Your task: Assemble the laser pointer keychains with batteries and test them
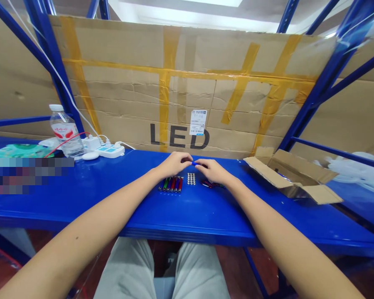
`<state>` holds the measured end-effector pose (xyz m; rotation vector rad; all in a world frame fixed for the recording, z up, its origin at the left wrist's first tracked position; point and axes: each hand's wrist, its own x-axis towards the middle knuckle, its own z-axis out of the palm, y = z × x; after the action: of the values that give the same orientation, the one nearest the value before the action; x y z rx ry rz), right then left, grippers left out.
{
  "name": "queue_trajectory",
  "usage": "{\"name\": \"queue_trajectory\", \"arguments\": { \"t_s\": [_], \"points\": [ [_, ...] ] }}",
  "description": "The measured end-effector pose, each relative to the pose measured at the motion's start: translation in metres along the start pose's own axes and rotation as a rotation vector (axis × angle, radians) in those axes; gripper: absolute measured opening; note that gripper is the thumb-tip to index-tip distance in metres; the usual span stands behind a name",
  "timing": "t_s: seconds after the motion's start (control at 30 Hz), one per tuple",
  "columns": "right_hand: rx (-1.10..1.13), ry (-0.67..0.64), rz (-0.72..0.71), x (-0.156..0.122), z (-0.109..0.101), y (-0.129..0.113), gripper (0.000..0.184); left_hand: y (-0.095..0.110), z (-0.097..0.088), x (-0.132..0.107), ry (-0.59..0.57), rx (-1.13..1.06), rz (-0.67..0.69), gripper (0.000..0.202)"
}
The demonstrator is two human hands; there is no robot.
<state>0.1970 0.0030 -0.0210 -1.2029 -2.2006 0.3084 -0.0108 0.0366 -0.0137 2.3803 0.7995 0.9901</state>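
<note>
Mid-job, looks like one piece on the go: the blue tube [195, 163] is up between both hands, above the desk [190, 214], just behind the grid of silver discs [191, 179]. Right hand [213, 170] has its thumb and fingers closed on the tube's right end. Left hand [175, 163] is at the other end, fingers curled with thumb and forefinger close together; can't tell if they actually grip it or just sit against it. Laid out so far: a tidy row of tubes [171, 184] in green, purple and red, side by side below the left hand, dark ends toward the person. Reads as the sorted batch, but can't tell if those are finished or only staged. Discs sit in neat columns right of the row, apart from it, so my guess is they are parts counted out and the stock isn't used up. Left to do, I'd judge: the piece in hand, then the loose pile [210, 184] below the right hand, which lies jumbled, not lined up; too small to count. Open cardboard box [266, 171] stands off to the right, contents mostly hidden, so can't say whether more is waiting in there.
</note>
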Motion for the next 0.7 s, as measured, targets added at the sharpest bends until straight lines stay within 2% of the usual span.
{"name": "queue_trajectory", "arguments": {
  "t_s": [0.23, 0.37, 0.53, 0.7],
  "points": [
    [-0.127, -0.044, 0.074, 0.015, 0.014, 0.018, 0.020, -0.024, 0.000, 0.010, -0.037, 0.106, -0.038, 0.015],
    [-0.155, -0.060, 0.075, 0.018, 0.015, 0.024, 0.014, -0.033, 0.002, 0.013, -0.096, 0.121, -0.064, 0.013],
    [-0.220, -0.085, 0.032, 0.018, 0.015, 0.024, 0.011, -0.035, 0.004, 0.016, -0.131, 0.167, -0.092, 0.008],
    [-0.194, -0.109, 0.051, 0.017, 0.014, 0.024, 0.015, -0.033, 0.004, 0.015, -0.126, 0.152, -0.106, 0.006]
  ]
}}
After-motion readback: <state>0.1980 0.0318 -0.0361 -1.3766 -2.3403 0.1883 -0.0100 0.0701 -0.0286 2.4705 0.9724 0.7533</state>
